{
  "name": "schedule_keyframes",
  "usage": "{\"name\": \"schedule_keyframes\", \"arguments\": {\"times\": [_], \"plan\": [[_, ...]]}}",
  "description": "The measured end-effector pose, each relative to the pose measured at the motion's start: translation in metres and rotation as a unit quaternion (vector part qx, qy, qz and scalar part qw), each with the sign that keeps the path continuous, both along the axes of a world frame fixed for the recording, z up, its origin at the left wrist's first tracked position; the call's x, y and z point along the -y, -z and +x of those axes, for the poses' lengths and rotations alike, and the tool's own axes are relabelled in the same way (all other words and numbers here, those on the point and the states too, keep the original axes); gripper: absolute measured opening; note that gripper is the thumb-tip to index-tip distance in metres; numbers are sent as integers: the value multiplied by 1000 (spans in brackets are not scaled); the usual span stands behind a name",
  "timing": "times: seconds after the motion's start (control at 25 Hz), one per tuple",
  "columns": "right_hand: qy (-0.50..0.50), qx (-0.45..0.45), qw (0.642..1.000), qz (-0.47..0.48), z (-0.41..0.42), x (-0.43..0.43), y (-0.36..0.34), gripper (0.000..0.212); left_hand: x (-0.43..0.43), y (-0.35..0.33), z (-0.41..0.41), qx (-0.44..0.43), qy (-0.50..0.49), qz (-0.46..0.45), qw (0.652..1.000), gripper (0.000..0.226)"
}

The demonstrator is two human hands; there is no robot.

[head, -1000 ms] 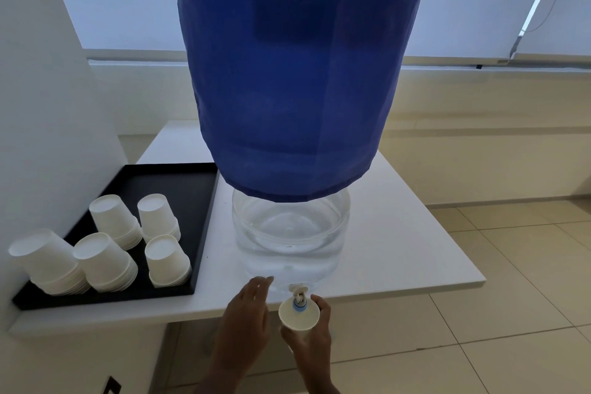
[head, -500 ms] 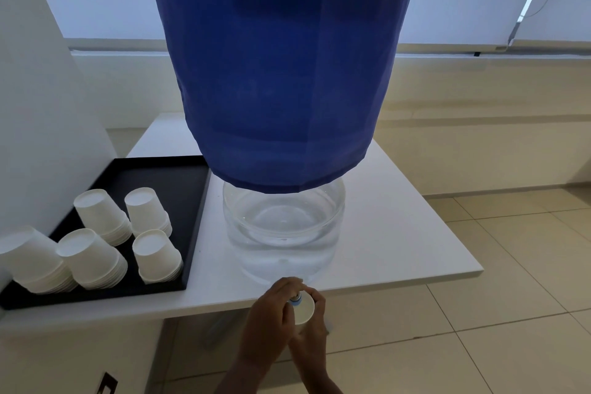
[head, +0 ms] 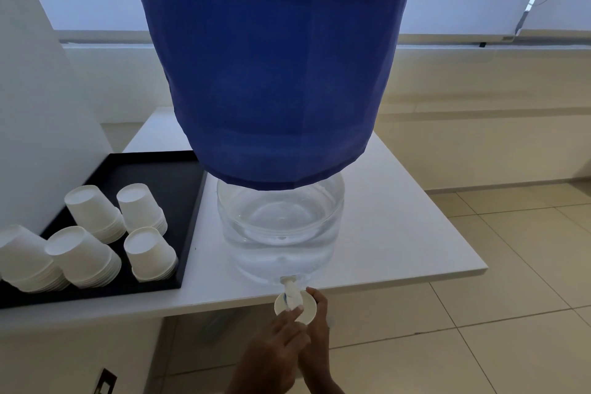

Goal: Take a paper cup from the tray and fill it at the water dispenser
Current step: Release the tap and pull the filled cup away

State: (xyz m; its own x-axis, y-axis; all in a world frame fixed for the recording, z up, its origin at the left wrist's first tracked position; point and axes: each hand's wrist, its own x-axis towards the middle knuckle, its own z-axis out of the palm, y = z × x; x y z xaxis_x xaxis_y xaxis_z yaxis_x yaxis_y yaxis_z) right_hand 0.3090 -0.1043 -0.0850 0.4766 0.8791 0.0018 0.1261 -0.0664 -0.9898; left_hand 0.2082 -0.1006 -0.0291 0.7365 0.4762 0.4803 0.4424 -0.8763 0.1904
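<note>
A water dispenser with a clear jug [head: 281,233] under a blue cover [head: 271,57] stands on a white table [head: 399,240]. Its white tap [head: 290,293] juts over the front edge. My right hand [head: 316,339] holds a white paper cup [head: 303,309] right beneath the tap. My left hand [head: 271,349] reaches up from below, its fingertips on the tap's end. A black tray [head: 153,176] at the left carries several upside-down stacks of paper cups [head: 86,253]. Whether water runs cannot be seen.
A white wall panel [head: 38,125] rises just left of the tray. Tiled floor [head: 495,329] lies below and to the right of the table. A window ledge [head: 479,41] runs along the back.
My left hand came in from the left onto the tap, covering it half a second ago, then slid down to its tip. The cup stayed under the tap.
</note>
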Motion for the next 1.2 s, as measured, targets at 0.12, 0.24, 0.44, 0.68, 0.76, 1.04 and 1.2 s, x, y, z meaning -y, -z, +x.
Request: {"name": "schedule_keyframes", "arguments": {"times": [0.12,0.24,0.44,0.68,0.76,1.04,1.2], "plan": [[-1,-30,1000,0,6,4,2,48,4,12,0,-2,-13,56,998,66],[18,-40,999,-1,16,18,6,55,7,25,2,-22,-19,92,995,66],[108,-46,993,9,49,40,2,72,12,26,21,-1,-53,91,994,71],[155,-13,984,82,110,26,-42,74,9,17,66,-61,-83,13,995,35],[152,11,984,94,129,12,-56,75,5,9,86,-71,-152,5,986,50],[147,71,984,69,169,-21,-58,82,-5,-2,143,-101,-236,-55,965,43],[136,83,985,58,182,-31,-50,83,-10,-3,156,-125,-241,-118,955,71]]}}
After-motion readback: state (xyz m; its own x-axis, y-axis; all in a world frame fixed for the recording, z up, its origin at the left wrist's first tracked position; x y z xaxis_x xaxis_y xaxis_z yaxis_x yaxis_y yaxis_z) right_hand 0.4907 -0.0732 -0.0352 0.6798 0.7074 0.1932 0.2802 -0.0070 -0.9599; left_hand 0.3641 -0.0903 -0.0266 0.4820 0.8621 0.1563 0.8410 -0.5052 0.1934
